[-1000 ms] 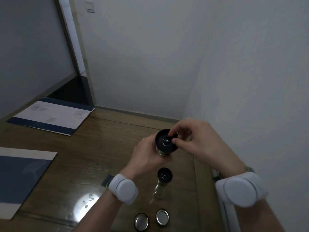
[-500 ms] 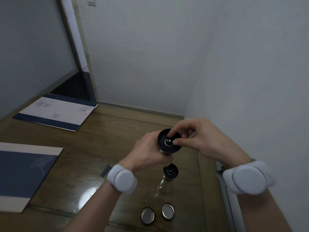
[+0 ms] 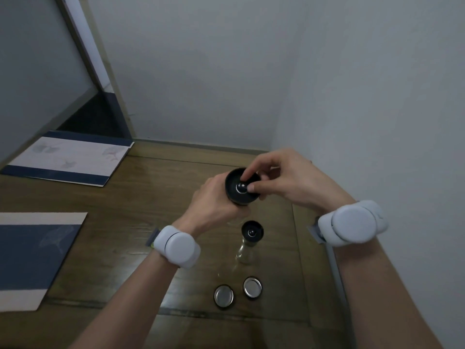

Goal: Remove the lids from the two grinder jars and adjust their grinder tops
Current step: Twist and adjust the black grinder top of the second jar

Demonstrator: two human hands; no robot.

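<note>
The held jar is raised above the desk, gripped from 8 o'clock by the left hand. Right hand fingers pinch its center knob. Second jar stands at 6 o'clock, two lids beyond.

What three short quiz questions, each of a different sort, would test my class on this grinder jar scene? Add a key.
1. True or false: both lids lie on the table.
2. Which hand pinches the small knob in the middle of the held jar's black top: A) left, B) right, C) neither?
3. Fill in: the second jar stands on the table, ____ by either hand.

Key
1. True: the other lid lies beside the first, both near the table's front edge.
2. B: the right hand pinches the knob, while the left hand grips the jar from below.
3. Untouched.
</note>
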